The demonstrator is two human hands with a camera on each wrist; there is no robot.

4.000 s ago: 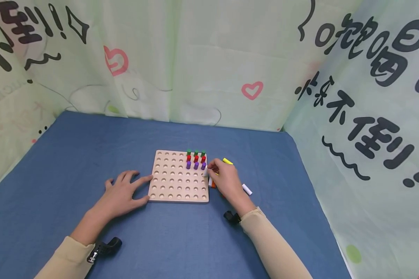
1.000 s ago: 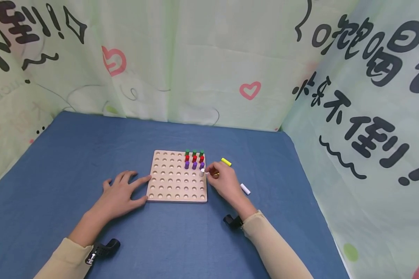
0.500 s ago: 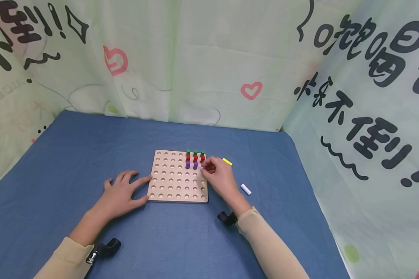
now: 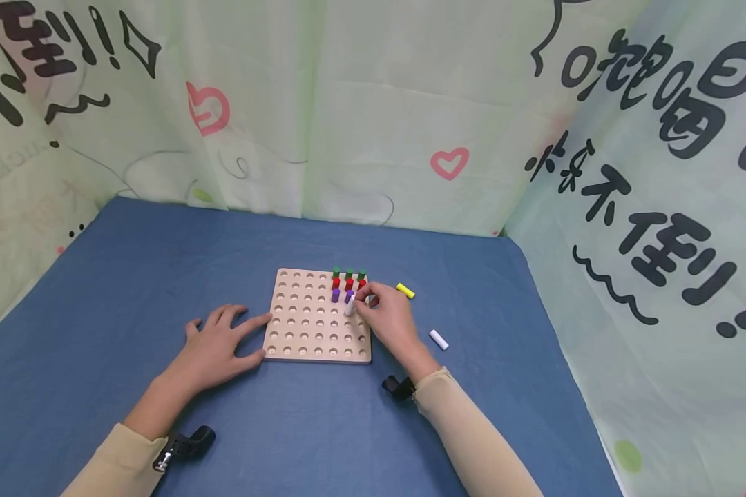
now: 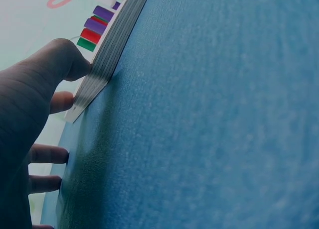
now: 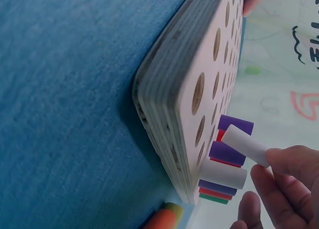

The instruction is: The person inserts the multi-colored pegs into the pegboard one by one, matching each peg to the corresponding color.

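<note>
A pale wooden pegboard [image 4: 298, 324] lies on the blue cloth. Green, red and purple pegs [image 4: 336, 295] stand in rows at its far right corner. My right hand [image 4: 390, 314] pinches a white peg [image 6: 245, 143] between thumb and finger, tilted over the board near the purple row. Another white peg [image 6: 223, 173] stands upright in the board near its right edge; fingers hide it in the head view. My left hand [image 4: 214, 345] is spread at the board's left side, thumb and index finger touching its edge.
A yellow peg [image 4: 405, 290] and a white peg [image 4: 438, 339] lie on the cloth right of the board. An orange peg [image 6: 163, 218] and a yellow end beside it show near the board's edge. Printed curtains [image 4: 373, 124] surround the table.
The white peg that my right hand held at the right edge four seconds ago now stands in the board. The hand has moved left with another white peg. My left hand stays put.
</note>
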